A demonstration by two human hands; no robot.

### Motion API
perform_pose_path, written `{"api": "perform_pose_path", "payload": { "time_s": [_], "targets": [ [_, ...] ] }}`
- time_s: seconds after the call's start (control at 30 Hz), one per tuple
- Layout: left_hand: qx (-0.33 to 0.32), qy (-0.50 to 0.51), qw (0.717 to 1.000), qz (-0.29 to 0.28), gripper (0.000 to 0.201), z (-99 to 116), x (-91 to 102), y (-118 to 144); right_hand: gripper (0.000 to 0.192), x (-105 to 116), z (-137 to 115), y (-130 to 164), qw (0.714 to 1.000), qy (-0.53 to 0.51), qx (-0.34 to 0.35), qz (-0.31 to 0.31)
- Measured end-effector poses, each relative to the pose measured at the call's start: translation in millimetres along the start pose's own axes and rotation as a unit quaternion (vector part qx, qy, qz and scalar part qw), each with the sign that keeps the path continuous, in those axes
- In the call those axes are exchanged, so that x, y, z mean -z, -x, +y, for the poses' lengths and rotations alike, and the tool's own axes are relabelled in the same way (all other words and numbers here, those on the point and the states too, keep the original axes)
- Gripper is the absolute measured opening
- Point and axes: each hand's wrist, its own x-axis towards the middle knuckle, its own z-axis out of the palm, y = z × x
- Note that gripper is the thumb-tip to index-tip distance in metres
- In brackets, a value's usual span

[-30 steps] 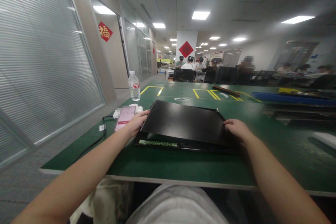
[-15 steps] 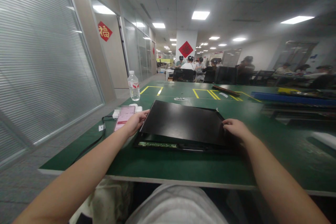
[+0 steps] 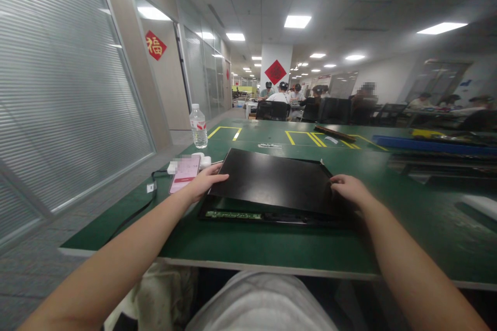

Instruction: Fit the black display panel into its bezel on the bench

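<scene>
A flat, dark, glossy screen panel [image 3: 272, 178] lies slightly askew over a black frame [image 3: 303, 219] on the green table. Along the frame's near side, a thin green circuit board [image 3: 233, 215] shows in front of the panel. My left hand [image 3: 205, 181] grips the left edge of the panel, thumb on top and the other fingers out of sight at the side. At the right edge, my right hand [image 3: 347, 187] is closed with thumb and forefinger on the panel; whether it also touches the frame beneath, I cannot tell.
Left of the panel lie a phone [image 3: 185, 175], white plugs [image 3: 202, 160] and a black cable [image 3: 134, 214]. A water bottle [image 3: 199, 126] stands behind them. A brown strip [image 3: 334, 133] and long blue pieces [image 3: 430, 145] lie farther right. People sit at distant tables.
My left thumb has come over onto the top of the panel's left edge. The right hand and the panel are almost unmoved.
</scene>
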Motion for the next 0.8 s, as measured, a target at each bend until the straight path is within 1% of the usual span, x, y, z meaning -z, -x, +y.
{"api": "perform_pose_path", "payload": {
  "time_s": [0.13,0.3,0.53,0.6,0.7,0.8],
  "targets": [
    [-0.01,-0.003,1.0,-0.011,0.065,-0.1,1.0,-0.7,0.037,0.4,0.2,-0.3,1.0,-0.002,-0.009,0.003],
    [-0.04,-0.017,0.999,-0.027,0.067,0.2,2.5,-1.9,0.038,0.3,-0.8,0.0,1.0,-0.008,-0.017,0.007],
    [-0.086,-0.021,0.994,-0.058,0.068,-0.2,2.8,-4.1,0.048,3.8,-5.1,3.0,0.999,-0.021,-0.037,-0.005],
    [-0.104,-0.021,0.993,-0.058,0.07,-0.5,2.7,-4.5,0.051,4.8,-6.1,2.8,0.999,-0.023,-0.042,0.006],
    [-0.141,-0.027,0.988,-0.052,0.076,-1.1,3.1,-5.4,0.042,5.0,-5.9,1.0,0.998,-0.029,-0.044,0.026],
    [-0.162,-0.035,0.985,-0.044,0.082,-1.4,2.7,-5.8,0.034,3.2,-3.3,-0.7,0.996,-0.066,-0.061,0.009]
  ]
}}
